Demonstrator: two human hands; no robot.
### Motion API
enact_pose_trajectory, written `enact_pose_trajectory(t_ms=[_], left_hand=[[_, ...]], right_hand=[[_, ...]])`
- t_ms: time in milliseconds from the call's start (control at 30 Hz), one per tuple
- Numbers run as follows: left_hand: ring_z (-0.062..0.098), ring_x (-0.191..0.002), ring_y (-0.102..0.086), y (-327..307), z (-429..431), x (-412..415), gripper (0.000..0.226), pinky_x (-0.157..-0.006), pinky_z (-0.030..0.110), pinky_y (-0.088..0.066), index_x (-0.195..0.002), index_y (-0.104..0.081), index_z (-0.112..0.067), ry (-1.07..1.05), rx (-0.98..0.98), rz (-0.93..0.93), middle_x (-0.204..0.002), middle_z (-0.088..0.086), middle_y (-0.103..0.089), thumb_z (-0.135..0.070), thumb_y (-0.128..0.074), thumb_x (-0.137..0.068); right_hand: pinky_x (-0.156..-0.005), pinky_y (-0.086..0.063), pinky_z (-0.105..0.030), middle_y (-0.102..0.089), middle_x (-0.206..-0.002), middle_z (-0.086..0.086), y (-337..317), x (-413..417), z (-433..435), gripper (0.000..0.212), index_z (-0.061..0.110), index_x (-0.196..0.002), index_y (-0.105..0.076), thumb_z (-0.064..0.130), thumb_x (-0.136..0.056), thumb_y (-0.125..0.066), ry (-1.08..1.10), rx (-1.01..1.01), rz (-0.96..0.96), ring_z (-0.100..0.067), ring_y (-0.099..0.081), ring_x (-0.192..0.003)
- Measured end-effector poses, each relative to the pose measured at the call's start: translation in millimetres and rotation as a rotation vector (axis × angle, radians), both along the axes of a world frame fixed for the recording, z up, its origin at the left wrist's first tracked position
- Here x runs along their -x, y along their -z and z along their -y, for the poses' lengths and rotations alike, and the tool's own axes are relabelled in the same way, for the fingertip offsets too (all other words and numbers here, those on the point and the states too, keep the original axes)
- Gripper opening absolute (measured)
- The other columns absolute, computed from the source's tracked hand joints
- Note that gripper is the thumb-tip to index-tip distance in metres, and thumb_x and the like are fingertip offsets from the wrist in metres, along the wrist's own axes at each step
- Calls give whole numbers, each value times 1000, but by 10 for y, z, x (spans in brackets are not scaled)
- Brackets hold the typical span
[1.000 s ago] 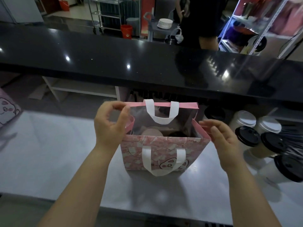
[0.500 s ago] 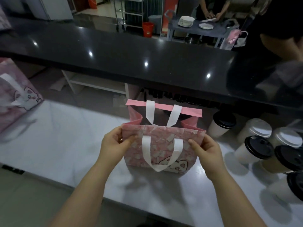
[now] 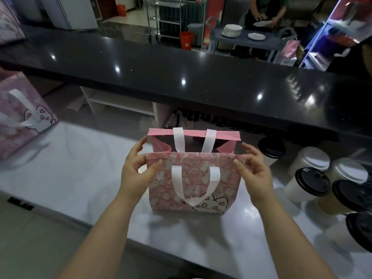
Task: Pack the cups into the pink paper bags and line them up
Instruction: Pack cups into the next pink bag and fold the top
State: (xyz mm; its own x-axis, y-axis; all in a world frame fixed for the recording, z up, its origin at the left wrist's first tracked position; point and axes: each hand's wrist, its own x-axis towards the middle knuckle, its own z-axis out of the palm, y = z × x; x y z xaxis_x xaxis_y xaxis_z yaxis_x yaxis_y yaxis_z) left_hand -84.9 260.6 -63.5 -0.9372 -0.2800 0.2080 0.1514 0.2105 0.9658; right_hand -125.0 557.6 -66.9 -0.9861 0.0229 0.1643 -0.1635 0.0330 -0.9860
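A pink paper bag (image 3: 194, 188) with white handles and a cat print stands on the white counter (image 3: 80, 178) in the middle of the view. My left hand (image 3: 136, 172) pinches the top left corner of its near panel. My right hand (image 3: 251, 172) pinches the top right corner. The bag's mouth is partly open, and its inside is dark and hidden from here. Several lidded cups stand to the right: a black-lidded cup (image 3: 308, 185), a white-lidded cup (image 3: 312, 160) and another black-lidded cup (image 3: 270, 148) behind the bag.
A second pink bag (image 3: 22, 117) stands at the left edge of the counter. A raised black bar top (image 3: 181, 77) runs across behind. Beyond it are a cart with plates (image 3: 231, 31), a red bucket (image 3: 186, 40) and a person handling plates.
My hands moved from the bag's side gussets to the top corners of its near panel. The near panel now stands higher and hides the cups seen inside earlier. The view shifted right.
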Motion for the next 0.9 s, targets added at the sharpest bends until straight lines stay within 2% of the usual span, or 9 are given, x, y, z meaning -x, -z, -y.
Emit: enact_pose_trajectory(t_ms=[100,167,233,333,433,500,633,733,900], left_hand=[[11,-143,-30,-91,60,166,16,-111,57,-34,-81,-78,-37,77,23,101,-148,-28,-35,-31,-83,-67],[13,-140,-35,-136,76,255,18,-108,56,-39,-80,-79,-33,104,-19,150,-143,-30,-39,-25,-86,-65],[10,-129,-47,-146,68,309,21,-100,50,-49,-78,-79,-34,71,-46,131,-132,-29,-50,-17,-87,-68],[9,-109,-61,-122,6,336,31,-93,41,-55,-81,-78,-38,-7,-58,38,-112,-17,-65,-12,-87,-67],[12,-93,-67,-73,-53,324,33,-82,31,-58,-85,-78,-38,-99,-76,-13,-96,-10,-71,-11,-87,-67],[16,-89,-69,-53,-63,303,30,-76,26,-57,-86,-78,-33,-136,-119,-43,-92,-6,-72,-11,-88,-68],[22,-87,-70,-29,-66,208,26,-77,32,-58,-80,-74,-28,-215,-219,-87,-88,-2,-73,-10,-88,-67],[22,-82,-65,-23,-91,146,40,-76,32,-58,-76,-58,-30,-262,-257,-76,-83,-2,-67,-6,-87,-65],[17,-90,-70,-157,-27,114,69,-80,29,-58,-113,-53,-39,-97,-247,10,-94,0,-73,-2,-86,-66]], right_hand=[[-98,-48,-45,-41,-144,29,-100,233,-72,14,24,-75,-74,36,-68,-77,-114,-21,134,-17,-36,-139],[-98,-48,-44,-42,-142,30,-136,346,-81,20,19,-79,-75,34,-66,-79,-173,-28,199,-19,-36,-140],[-91,-54,-42,-50,-140,20,-152,403,-57,23,14,-87,-75,27,-68,-79,-186,21,224,-22,-48,-131],[-91,-55,-50,-63,-128,-4,-143,377,45,24,20,-100,-75,23,-76,-75,-95,34,163,-26,-60,-116],[-89,-57,-45,-70,-110,-5,-101,304,141,25,20,-100,-74,27,-76,-74,45,40,104,-22,-66,-105],[-87,-57,-45,-72,-104,-8,-76,262,180,15,19,-93,-74,18,-78,-75,114,84,80,-24,-68,-99],[-85,-58,-45,-72,-95,-6,-40,198,218,16,21,-85,-71,10,-76,-79,179,119,43,-25,-68,-93],[-83,-57,-51,-63,-88,-10,-15,174,243,32,11,-96,-56,2,-75,-79,153,130,58,-22,-63,-83],[-76,-60,-34,-66,-95,-6,-134,190,157,45,31,-109,-59,7,-77,-78,2,-22,8,-20,-67,-87]])
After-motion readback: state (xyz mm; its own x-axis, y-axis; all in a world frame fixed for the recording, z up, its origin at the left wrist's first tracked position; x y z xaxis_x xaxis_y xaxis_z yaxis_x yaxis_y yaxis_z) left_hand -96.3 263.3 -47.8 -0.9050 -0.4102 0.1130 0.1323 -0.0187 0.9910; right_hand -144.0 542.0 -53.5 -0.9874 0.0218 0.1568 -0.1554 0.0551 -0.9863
